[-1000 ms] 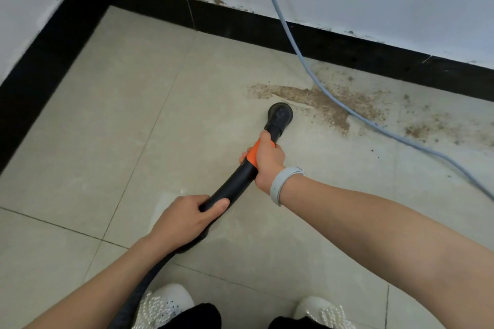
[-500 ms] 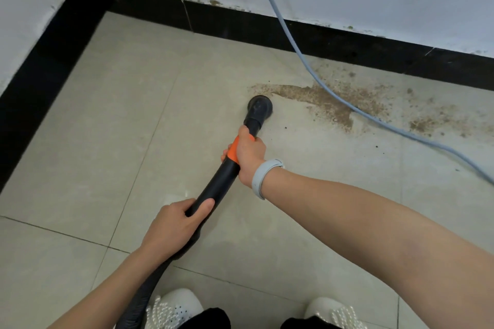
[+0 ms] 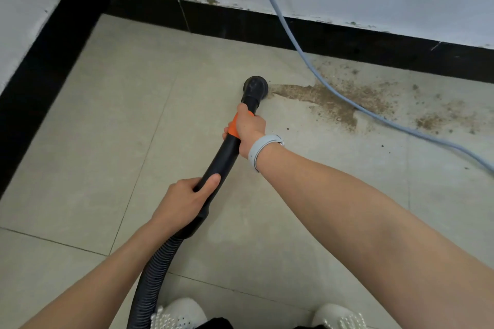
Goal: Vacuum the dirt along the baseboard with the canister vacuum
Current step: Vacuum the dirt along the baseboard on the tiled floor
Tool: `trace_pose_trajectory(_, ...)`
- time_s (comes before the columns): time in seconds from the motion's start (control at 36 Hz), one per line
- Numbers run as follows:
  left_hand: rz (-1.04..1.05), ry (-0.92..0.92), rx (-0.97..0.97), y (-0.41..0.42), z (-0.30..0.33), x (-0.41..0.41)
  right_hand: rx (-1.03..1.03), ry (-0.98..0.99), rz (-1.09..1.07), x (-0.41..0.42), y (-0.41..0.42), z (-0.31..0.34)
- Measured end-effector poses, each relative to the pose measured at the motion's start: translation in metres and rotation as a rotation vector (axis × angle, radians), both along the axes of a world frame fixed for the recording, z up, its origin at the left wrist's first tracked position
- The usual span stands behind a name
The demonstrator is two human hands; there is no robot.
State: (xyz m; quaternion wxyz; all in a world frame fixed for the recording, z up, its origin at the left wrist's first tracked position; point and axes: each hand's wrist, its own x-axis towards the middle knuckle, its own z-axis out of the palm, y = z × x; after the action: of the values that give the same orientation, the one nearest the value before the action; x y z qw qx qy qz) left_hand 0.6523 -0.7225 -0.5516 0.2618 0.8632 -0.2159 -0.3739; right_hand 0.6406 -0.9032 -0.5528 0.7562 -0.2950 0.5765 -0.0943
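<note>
Gripping the black vacuum wand (image 3: 223, 156), the right hand (image 3: 250, 129) is wrapped round its orange collar (image 3: 233, 125); the left hand (image 3: 187, 200) clasps the lower wand just above the ribbed hose (image 3: 149, 280), thumb laid along the tube. No brand, label or writing can be read on wand, hose or the grey wristband (image 3: 260, 148).

The round nozzle (image 3: 255, 86) rests on the tiled floor (image 3: 112, 115), touching the left tip of the brown dirt (image 3: 326, 100). Dirt lies near the far black baseboard (image 3: 334, 37) and spreads toward the floor's right edge. A pale blue cable (image 3: 302, 53) comes down the wall and crosses the dirt.

Versus 1.0 s ago: nozzle was within the dirt patch's left part, now at its left tip; the smear's left end looks shorter. Both grips unchanged. White shoes (image 3: 179, 314) at the near edge.
</note>
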Motion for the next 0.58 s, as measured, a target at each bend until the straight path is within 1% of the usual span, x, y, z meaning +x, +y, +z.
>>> trace_pose_trajectory(0.14, -0.036, 0.042, 0.004, -0.008, -0.004, -0.014, 0.014, 0.023, -0.034, -0.022, -0.009, -0.005)
trace_pose_trajectory(0.58, -0.146, 0.068, 0.014, -0.038, -0.002, -0.023, -0.004, 0.046, -0.132, -0.049, -0.038, 0.0)
